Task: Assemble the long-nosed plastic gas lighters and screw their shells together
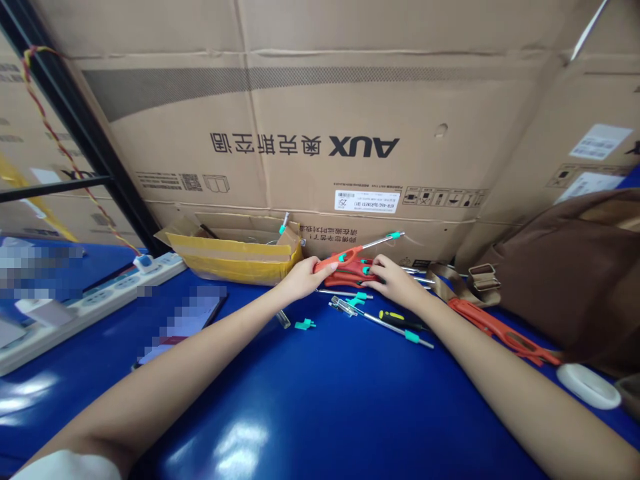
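My left hand (305,279) is closed around the handle of an orange stick lighter (356,254), which has a teal trigger and a silver barrel pointing up to the right. Its tip carries a teal piece. Just to the right, my right hand (393,283) has its fingers curled at a pile of red-orange stick lighters (347,275), around a teal trigger; the palm side is partly hidden. Nearer me on the blue table lie a metal rod with a teal piece (412,337), a loose teal part (305,325) and a black-and-yellow screwdriver (393,316).
A yellow-taped cardboard box (235,263) stands left of my hands. Beyond it rises a large AUX carton (300,100). A power strip (110,290) and a phone (200,320) lie left. At right are red-orange lighter housings (500,331), a brown bag (555,273) and a white oval object (589,385).
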`<state>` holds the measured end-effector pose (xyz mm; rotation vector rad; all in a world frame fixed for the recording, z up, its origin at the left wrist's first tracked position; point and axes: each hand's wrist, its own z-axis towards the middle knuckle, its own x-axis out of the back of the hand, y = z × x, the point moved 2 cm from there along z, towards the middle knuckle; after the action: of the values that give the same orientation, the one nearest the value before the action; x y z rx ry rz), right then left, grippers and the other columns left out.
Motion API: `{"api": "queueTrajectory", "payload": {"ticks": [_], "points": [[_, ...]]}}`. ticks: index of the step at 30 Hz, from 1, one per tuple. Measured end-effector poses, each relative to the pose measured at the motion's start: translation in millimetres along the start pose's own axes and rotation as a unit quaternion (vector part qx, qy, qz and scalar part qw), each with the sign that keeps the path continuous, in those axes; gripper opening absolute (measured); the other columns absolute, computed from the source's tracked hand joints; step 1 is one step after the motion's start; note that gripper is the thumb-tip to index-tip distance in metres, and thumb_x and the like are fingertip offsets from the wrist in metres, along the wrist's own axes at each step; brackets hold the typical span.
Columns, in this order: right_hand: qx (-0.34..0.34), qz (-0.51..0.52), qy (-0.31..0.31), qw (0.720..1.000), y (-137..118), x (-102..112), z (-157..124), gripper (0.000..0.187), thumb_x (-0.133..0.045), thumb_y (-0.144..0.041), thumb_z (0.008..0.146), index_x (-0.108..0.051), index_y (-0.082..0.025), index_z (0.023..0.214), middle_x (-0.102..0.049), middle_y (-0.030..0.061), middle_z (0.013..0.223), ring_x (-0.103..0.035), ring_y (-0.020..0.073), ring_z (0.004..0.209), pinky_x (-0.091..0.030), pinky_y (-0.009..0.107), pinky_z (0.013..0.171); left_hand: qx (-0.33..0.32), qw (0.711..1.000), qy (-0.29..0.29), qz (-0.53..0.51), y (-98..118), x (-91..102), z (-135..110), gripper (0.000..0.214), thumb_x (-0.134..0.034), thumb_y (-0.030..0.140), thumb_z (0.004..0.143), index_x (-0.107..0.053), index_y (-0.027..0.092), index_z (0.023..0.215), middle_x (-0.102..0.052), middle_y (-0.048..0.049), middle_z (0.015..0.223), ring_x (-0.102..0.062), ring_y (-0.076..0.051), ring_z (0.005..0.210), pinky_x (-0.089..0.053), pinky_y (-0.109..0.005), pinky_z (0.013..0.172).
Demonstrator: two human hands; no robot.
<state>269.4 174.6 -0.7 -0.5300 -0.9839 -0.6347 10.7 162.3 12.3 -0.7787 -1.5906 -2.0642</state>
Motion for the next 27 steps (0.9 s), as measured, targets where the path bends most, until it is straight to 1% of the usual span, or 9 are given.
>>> {"api": "queueTrajectory", "payload": {"ticks": [4,8,12,14,17,20,22,24,27], "points": [[0.001,0.02,-0.019,1.0,-4.7,-2.7,4.7,0.013,-0.069,-0.03,0.092,-0.06,-0.02,0.096,-0.059,0.0081,0.108,-0.062,0.0194,0.091,-0.052,0.032,0.081,-0.08,0.996,0.032,0.039,2.7,-4.2,-1.5,0.04,-0.059,0.058,0.09,-0.052,0.02,0.082,-0.06,-0.0066,0.091,-0.059,-0.025,0.089,-0.046,-0.037,0.084],[-0.021,0.013,-0.027,0.999,-1.4,-2.7,-0.1,0.031,-0.076,-0.026,0.085,-0.056,-0.019,0.109,-0.066,0.0074,0.106,-0.065,0.0212,0.092,-0.052,0.032,0.08,-0.142,0.986,0.051,0.067,8.3,-5.9,2.7,0.028,-0.057,0.047,0.095,-0.055,0.019,0.091,-0.06,-0.0093,0.109,-0.059,-0.024,0.102,-0.046,-0.036,0.097],[-0.054,-0.032,-0.019,0.998,-1.1,4.9,-4.7,0.03,-0.077,-0.024,0.083,-0.058,-0.02,0.105,-0.068,0.0104,0.109,-0.063,0.0279,0.104,-0.048,0.039,0.088,-0.152,0.982,0.05,0.101,17.5,-15.1,16.6,0.029,-0.049,0.044,0.1,-0.056,0.019,0.086,-0.062,-0.0089,0.096,-0.061,-0.025,0.093,-0.048,-0.037,0.091],[-0.074,-0.052,-0.021,0.996,-4.1,9.0,-6.3,0.027,-0.075,-0.023,0.084,-0.059,-0.02,0.106,-0.066,0.0112,0.112,-0.063,0.028,0.103,-0.048,0.038,0.085,-0.149,0.981,0.04,0.121,22.2,-23.2,22.7,0.028,-0.051,0.041,0.099,-0.057,0.019,0.084,-0.063,-0.0088,0.09,-0.062,-0.025,0.09,-0.049,-0.038,0.088],[-0.105,-0.066,-0.038,0.992,-9.7,12.0,-8.3,0.027,-0.072,-0.023,0.087,-0.06,-0.019,0.112,-0.064,0.0117,0.117,-0.065,0.025,0.095,-0.051,0.036,0.077,-0.156,0.976,0.032,0.147,29.5,-33.4,24.4,0.024,-0.049,0.038,0.101,-0.059,0.018,0.092,-0.063,-0.0101,0.095,-0.063,-0.027,0.093,-0.049,-0.039,0.089],[-0.124,-0.06,-0.068,0.988,-13.7,9.5,-9.1,0.029,-0.068,-0.028,0.093,-0.061,-0.017,0.119,-0.065,0.0106,0.12,-0.066,0.0233,0.1,-0.056,0.038,0.083,-0.175,0.968,0.029,0.175,35.9,-36.4,17.5,0.028,-0.047,0.042,0.101,-0.061,0.017,0.102,-0.062,-0.012,0.104,-0.061,-0.03,0.102,-0.048,-0.043,0.092],[-0.14,-0.049,-0.09,0.985,-14.2,6.1,-8.6,0.033,-0.065,-0.034,0.097,-0.061,-0.017,0.125,-0.064,0.0098,0.125,-0.066,0.0229,0.105,-0.057,0.042,0.089,-0.194,0.962,0.014,0.191,39.1,-35.1,11.2,0.037,-0.054,0.053,0.097,-0.062,0.018,0.106,-0.061,-0.0118,0.109,-0.06,-0.031,0.107,-0.048,-0.043,0.094],[-0.159,-0.035,-0.114,0.98,-13.6,3.2,-7.2,0.036,-0.063,-0.037,0.099,-0.06,-0.017,0.129,-0.063,0.0099,0.129,-0.065,0.0233,0.108,-0.058,0.045,0.091,-0.219,0.954,-0.012,0.205,40.8,-32.7,5.7,0.047,-0.067,0.06,0.086,-0.063,0.02,0.111,-0.06,-0.0111,0.116,-0.059,-0.032,0.109,-0.048,-0.043,0.095],[-0.17,-0.002,-0.157,0.973,-12.5,4.4,-4.6,0.037,-0.063,-0.037,0.099,-0.06,-0.017,0.13,-0.063,0.0102,0.13,-0.065,0.0237,0.109,-0.058,0.045,0.091,-0.24,0.944,-0.043,0.221,39.2,-28.4,1.9,0.054,-0.081,0.047,0.075,-0.062,0.023,0.119,-0.06,-0.011,0.124,-0.058,-0.033,0.112,-0.047,-0.043,0.097]]}}
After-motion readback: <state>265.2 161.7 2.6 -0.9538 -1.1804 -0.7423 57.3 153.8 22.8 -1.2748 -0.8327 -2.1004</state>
